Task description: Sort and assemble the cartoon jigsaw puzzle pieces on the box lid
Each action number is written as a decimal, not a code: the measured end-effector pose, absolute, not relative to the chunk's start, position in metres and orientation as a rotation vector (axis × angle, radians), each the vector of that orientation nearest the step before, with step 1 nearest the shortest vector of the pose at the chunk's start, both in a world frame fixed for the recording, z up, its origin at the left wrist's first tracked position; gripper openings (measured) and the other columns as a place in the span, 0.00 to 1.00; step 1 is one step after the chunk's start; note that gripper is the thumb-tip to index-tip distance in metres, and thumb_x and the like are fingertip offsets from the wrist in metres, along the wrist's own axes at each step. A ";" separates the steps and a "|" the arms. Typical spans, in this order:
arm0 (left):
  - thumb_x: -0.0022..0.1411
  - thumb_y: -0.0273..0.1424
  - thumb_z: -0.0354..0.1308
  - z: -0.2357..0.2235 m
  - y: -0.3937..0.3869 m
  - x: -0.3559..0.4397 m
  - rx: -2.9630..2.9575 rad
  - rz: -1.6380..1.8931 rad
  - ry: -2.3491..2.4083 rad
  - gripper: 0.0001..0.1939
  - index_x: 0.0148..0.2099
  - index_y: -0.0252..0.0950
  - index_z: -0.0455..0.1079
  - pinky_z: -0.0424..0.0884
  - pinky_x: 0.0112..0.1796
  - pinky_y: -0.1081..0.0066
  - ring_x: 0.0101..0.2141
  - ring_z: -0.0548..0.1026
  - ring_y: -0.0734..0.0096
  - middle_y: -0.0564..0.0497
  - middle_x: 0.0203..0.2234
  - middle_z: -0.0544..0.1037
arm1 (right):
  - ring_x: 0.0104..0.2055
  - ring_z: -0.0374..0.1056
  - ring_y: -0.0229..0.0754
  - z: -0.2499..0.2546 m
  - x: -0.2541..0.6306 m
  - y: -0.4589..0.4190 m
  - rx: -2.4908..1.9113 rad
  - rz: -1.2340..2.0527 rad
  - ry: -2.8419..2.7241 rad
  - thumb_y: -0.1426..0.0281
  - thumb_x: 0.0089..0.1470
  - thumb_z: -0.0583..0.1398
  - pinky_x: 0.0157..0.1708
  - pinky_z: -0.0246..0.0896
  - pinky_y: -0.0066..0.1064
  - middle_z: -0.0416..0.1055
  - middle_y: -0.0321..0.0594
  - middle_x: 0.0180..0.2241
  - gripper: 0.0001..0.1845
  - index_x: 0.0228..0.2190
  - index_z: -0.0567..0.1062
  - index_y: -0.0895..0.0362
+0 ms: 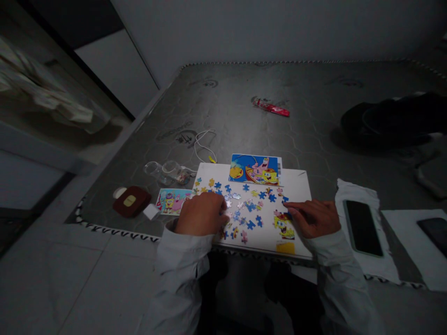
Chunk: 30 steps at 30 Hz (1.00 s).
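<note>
Many loose jigsaw pieces (250, 225) lie scattered over a white board (298, 181). My left hand (202, 214) is curled over the left side of the board, its fingertips down among the pieces; whatever they pinch is hidden. At the right side, my right hand (316, 217) has its index finger and thumb closed at a blue puzzle piece (285, 200). Just below those fingertips is a joined section of puzzle (284, 226) with a yellow cartoon face. A yellow piece section (285, 247) sits nearer the board's front edge. The picture card (255, 169) rests across the board's back edge.
Left of the board are a second picture card (172, 201), a brown case (132, 201), a small white block (151, 211) and clear plastic containers (176, 172). A phone (363, 228) lies on white cloth at right. Farther back is a red packet (270, 107).
</note>
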<state>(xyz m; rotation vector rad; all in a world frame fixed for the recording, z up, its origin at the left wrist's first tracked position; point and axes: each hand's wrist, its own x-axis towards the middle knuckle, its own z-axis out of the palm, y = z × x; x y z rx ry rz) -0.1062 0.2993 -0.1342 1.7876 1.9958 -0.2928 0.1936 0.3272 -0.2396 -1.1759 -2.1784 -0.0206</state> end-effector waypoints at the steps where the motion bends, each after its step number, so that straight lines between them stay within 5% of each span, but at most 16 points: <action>1: 0.59 0.38 0.67 -0.135 0.300 -0.106 1.789 -0.301 1.997 0.12 0.45 0.44 0.81 0.73 0.47 0.50 0.48 0.80 0.46 0.46 0.46 0.84 | 0.24 0.67 0.36 -0.240 0.194 0.327 -1.181 -0.017 -2.178 0.57 0.68 0.58 0.36 0.47 0.36 0.74 0.30 0.21 0.18 0.35 0.84 0.52; 30: 0.59 0.34 0.64 -0.135 0.301 -0.097 1.816 -0.296 1.942 0.05 0.37 0.43 0.80 0.73 0.42 0.56 0.43 0.80 0.50 0.46 0.38 0.84 | 0.24 0.67 0.35 -0.241 0.195 0.327 -1.229 0.018 -2.176 0.55 0.68 0.58 0.36 0.48 0.36 0.73 0.30 0.20 0.20 0.36 0.85 0.51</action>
